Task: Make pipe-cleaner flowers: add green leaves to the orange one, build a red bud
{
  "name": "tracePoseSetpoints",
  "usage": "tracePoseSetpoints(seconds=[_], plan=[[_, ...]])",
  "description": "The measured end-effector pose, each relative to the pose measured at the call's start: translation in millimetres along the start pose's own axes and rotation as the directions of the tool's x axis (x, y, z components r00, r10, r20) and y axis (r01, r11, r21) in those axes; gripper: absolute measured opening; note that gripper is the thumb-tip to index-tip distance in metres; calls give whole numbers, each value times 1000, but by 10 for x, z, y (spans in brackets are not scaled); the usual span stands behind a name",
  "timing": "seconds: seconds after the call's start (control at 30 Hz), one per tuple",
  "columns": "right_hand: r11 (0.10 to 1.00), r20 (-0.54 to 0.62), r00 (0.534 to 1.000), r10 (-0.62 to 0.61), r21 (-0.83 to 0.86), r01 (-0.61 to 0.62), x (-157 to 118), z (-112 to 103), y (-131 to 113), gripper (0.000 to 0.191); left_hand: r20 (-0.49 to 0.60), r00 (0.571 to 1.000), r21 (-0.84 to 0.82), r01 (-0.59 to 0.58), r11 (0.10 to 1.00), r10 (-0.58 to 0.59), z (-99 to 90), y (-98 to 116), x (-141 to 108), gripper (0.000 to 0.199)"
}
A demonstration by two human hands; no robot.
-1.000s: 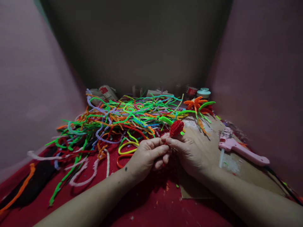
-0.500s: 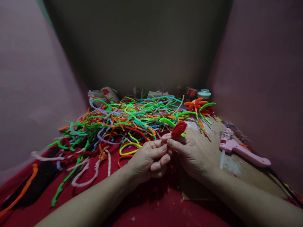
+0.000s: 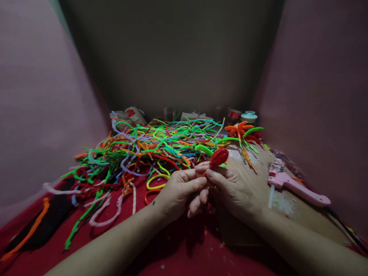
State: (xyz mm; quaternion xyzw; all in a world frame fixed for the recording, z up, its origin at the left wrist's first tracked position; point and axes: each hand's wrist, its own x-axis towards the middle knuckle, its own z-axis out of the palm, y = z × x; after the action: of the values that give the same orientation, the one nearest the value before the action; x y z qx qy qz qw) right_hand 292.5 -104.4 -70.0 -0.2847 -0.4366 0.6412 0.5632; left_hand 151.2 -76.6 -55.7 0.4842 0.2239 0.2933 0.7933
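A looped red pipe cleaner [image 3: 219,158], bent into a petal shape, stands up from between my hands. My right hand [image 3: 234,188] pinches its lower end between thumb and fingers. Fingers of my left hand [image 3: 184,191] are closed at the same lower end, the thumb pointing at the twisted red stem. The part of the stem inside the fingers is hidden. Just behind the hands lies a bright green pipe cleaner loop [image 3: 204,149]. Scissors with yellow and orange handles [image 3: 155,182] rest beside my left hand, partly covered by it.
A tangled heap of coloured pipe cleaners [image 3: 155,142] spreads across the red cloth [image 3: 178,253]. At right, a pink glue gun [image 3: 296,186] lies on a brown board [image 3: 258,161], its cord running off right. An orange pipe cleaner flower [image 3: 238,130] and a pale blue-lidded jar [image 3: 248,116] are behind.
The red loop has turned slightly and shows more of its rounded face. My left fingers have shifted and loosened a little around the stem. The view has moved slightly.
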Motion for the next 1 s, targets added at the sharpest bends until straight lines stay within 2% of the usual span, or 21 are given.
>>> tracePoseSetpoints(seconds=[0.1, 0.17, 0.23, 0.27, 0.3, 0.37, 0.43, 0.53, 0.6, 0.73, 0.8, 0.9, 1.0], plan=[[999, 85, 996, 13, 39, -16, -13, 27, -6, 29, -32, 999, 154, 21, 988, -16, 48, 65, -42, 19], [998, 91, 996, -4, 69, -2, -14, 42, -15, 27, -64, 998, 286, 26, 958, -8, 68, 124, -66, 24], [996, 51, 999, -8, 85, 4, -10, 50, -30, 23, -137, 985, 468, -25, 883, 100, 73, 186, -81, 31], [996, 19, 1000, -4, 84, 2, -8, 51, -38, 20, -177, 963, 556, -73, 828, 204, 70, 215, -85, 33], [997, -14, 1000, 1, 78, 0, -7, 51, -45, 18, -206, 923, 632, -129, 764, 325, 65, 239, -88, 32], [998, -50, 998, 33, 53, -30, -11, 52, -58, 14, -199, 811, 741, -243, 626, 550, 52, 271, -89, 19], [998, -35, 997, 67, 19, -66, -21, 57, -64, 14, -91, 728, 810, -343, 475, 679, 40, 276, -87, 10], [994, 9, 994, 108, 4, -108, -36, 68, -59, 15, 110, 665, 868, -426, 255, 738, 25, 250, -84, 22], [993, 13, 993, 115, 37, -115, -40, 69, -47, 19, 180, 664, 891, -423, 166, 725, 9, 222, -86, 28], [988, 1, 992, 125, 87, -125, -34, 51, -20, 20, 262, 722, 922, -383, 55, 640, -41, 172, -104, 34], [989, -7, 992, 123, 85, -122, -29, 44, -14, 16, 296, 727, 926, -378, 1, 620, -53, 158, -115, 37], [992, 8, 994, 112, 49, -112, -25, 45, -18, 15, 311, 711, 918, -398, -5, 630, -33, 176, -126, 34], [994, 27, 994, 105, 4, -105, -24, 52, -39, 16, 249, 692, 929, -369, 35, 677, -17, 286, -140, 27]])
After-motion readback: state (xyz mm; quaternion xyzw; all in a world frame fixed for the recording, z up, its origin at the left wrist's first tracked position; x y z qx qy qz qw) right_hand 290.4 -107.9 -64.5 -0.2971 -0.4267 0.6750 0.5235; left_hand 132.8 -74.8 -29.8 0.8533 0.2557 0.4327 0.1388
